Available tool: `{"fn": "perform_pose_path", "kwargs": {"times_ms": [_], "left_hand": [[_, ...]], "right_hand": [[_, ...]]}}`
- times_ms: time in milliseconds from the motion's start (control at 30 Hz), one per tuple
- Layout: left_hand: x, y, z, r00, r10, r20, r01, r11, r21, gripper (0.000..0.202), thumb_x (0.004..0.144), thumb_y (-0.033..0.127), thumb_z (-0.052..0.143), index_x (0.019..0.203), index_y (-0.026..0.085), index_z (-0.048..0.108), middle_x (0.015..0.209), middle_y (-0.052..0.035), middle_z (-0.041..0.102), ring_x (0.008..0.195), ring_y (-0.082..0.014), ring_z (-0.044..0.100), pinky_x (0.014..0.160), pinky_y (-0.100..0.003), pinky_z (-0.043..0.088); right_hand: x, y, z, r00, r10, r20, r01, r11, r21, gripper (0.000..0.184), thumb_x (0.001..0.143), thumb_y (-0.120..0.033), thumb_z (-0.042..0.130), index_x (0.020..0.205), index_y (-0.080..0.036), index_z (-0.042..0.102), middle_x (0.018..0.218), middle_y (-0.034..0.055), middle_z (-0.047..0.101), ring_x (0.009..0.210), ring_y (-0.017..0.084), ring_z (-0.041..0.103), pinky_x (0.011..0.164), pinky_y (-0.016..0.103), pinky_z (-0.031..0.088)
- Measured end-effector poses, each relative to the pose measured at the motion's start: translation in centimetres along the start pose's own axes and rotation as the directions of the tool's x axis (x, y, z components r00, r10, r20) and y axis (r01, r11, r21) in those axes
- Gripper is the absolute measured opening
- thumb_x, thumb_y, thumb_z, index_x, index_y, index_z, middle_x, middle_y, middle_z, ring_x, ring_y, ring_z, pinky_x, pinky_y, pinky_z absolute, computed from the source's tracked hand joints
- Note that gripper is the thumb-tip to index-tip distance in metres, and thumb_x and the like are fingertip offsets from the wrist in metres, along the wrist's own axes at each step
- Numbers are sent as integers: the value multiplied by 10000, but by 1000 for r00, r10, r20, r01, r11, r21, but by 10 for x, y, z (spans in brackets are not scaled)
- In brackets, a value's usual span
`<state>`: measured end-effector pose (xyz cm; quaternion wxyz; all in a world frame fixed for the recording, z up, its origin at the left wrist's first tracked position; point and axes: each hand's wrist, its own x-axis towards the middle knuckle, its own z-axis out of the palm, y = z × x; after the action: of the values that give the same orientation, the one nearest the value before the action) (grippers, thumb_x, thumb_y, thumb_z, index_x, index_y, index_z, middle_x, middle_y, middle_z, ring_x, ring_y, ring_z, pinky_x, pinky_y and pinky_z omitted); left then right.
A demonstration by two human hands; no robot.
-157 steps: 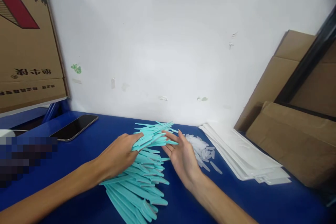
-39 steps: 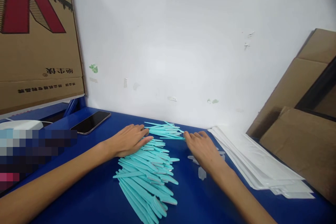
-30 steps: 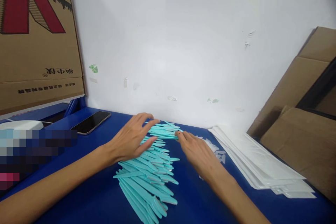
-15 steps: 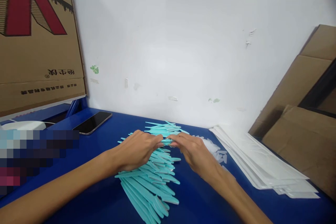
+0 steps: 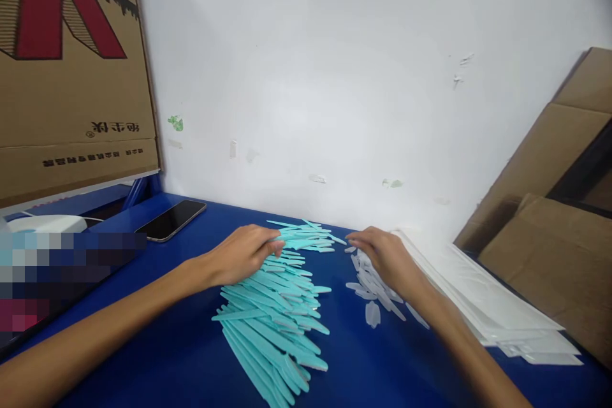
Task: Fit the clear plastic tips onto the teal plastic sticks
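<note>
My left hand [image 5: 248,254] is closed in a pinch at the left edge of the far pile of teal eyebrow razors [image 5: 310,239]. Whether a razor is between its fingertips I cannot make out. A larger fanned heap of the same slim teal razors [image 5: 272,331] lies in front of me, partly under that hand. Over to the right, my right hand [image 5: 382,255] has thumb and fingers pressed together above a loose pile of small translucent plastic covers [image 5: 375,284]. Anything in this pinch is too small to name.
A phone [image 5: 172,220] lies on the blue table [image 5: 143,344] at the back left, near a large cardboard box [image 5: 76,95]. White flat bags [image 5: 497,312] are stacked on the right beside folded cardboard [image 5: 545,255]. A white wall [image 5: 306,76] stands behind the table.
My hands were together on a teal razor over the heap and have now parted. The right hand moved right to the translucent covers; the left shifted slightly left and up.
</note>
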<state>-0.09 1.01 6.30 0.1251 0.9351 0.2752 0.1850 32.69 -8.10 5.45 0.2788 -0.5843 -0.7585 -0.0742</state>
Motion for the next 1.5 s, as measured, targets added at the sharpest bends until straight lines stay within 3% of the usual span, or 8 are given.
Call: {"fn": "perform_pose_path", "kwargs": {"times_ms": [200,367,533,700,867,1033,1167,1500], "left_hand": [[-3,15,9,998,44,38,-40,995,-95,465,1098,472,308,805,191,534,621,41,447,560,-138,407,568,-285,303],[-6,21,7,998,28,52,-20,989,-147,483,1101,502,254,755,208,419,630,40,422,562,-135,380,559,-288,300],[-7,31,8,997,50,66,-39,987,-159,506,1104,495,245,761,194,465,647,29,474,589,-135,431,576,-284,310],[-7,35,13,990,125,67,-118,989,-93,492,1110,474,240,789,195,488,662,16,528,595,-147,467,589,-289,311],[-5,26,13,993,111,45,-112,993,27,459,1108,441,261,777,203,472,678,-3,570,599,-165,495,602,-299,315],[-1,-4,-6,999,-6,-37,9,998,64,458,1100,435,269,810,198,532,695,-5,591,622,-173,546,632,-293,336],[0,-14,-13,993,-81,-88,94,982,165,472,1095,458,246,827,209,543,724,-3,613,648,-184,562,630,-293,329],[1,-19,12,1000,3,1,-3,961,275,395,1096,396,235,962,203,553,918,-64,609,799,-235,601,675,-319,402]], "right_hand": [[-6,-10,26,980,-39,195,39,999,3,249,1015,-279,554,1093,-237,788,967,67,771,887,231,731,793,329,547],[-8,-21,19,986,7,166,-6,1000,-7,351,982,-442,621,1239,-229,729,1155,118,727,1105,306,666,950,468,519],[-5,-66,9,994,20,112,-68,891,449,400,980,-459,629,1345,-298,655,1229,48,739,1117,241,684,953,392,546],[-4,-92,10,998,48,43,-64,807,587,166,944,-364,692,1029,-289,814,1037,14,812,983,251,736,854,354,566],[-1,-81,8,993,109,32,-109,824,557,136,907,-360,720,933,-305,842,951,3,825,914,270,752,811,380,577],[2,-37,-7,964,249,-91,-193,894,405,256,916,-462,677,950,-265,836,999,33,823,992,300,760,914,423,584],[1,-23,-1,983,183,-15,-167,924,344,225,926,-424,671,956,-264,827,1002,32,822,970,300,765,897,438,588],[-7,-41,27,987,3,158,-35,979,200,247,1012,-415,578,1088,-287,774,1137,22,786,1092,250,702,1012,439,496]]}}
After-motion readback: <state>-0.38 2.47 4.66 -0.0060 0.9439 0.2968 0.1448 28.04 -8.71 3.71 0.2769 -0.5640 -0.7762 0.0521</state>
